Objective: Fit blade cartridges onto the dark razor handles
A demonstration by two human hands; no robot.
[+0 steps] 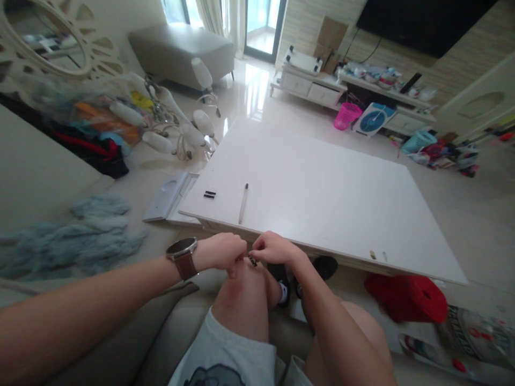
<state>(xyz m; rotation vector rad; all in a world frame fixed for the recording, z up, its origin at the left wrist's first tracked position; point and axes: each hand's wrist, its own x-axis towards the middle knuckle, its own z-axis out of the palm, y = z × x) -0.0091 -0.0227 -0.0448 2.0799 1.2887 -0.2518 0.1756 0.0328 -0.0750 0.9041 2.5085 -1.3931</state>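
Hands meet over a knee (245, 292): left hand (223, 252) curled closed, contents hidden; right hand (274, 249) pinches a small dark piece (253, 261), too tiny to identify. White board (322, 198) at twelve o'clock, on a glossy floor (277, 115).

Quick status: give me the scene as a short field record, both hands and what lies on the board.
left hand: closed fist over the knee, contents hidden; watch on the wrist
right hand: fingertips pinch a small dark part, close against the left hand
white board: flat, in front of the knees
on board: thin stick; two black pieces to its left
floor, right: red bundle
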